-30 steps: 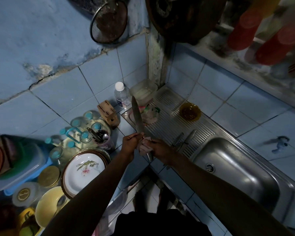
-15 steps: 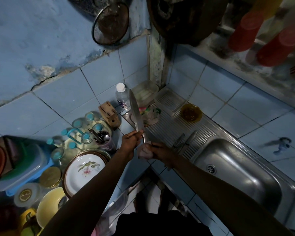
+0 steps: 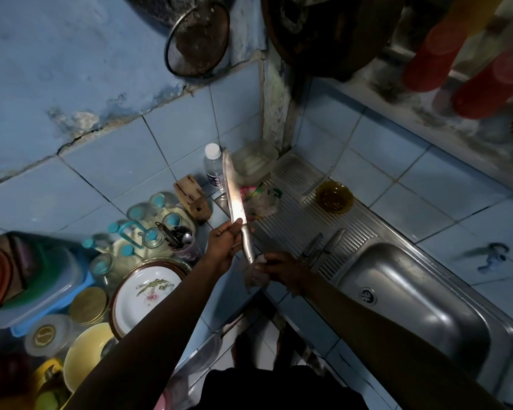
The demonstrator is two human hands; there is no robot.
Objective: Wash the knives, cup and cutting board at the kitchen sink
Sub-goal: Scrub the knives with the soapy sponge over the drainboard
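Right hand: we see its fingers closed around a pale sponge at the knife's handle end, just left of the sink.
Left hand: fingers grip the knife, blade pointing away from us.
Drainboard knives: lying beside the sink.
Brown bowl: beyond them.

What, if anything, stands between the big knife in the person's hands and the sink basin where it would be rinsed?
Nothing visible blocks the way. The left hand holds the large knife upright, just left of the sink basin. Two smaller knives lie on the draining board beside the path, low and flat.
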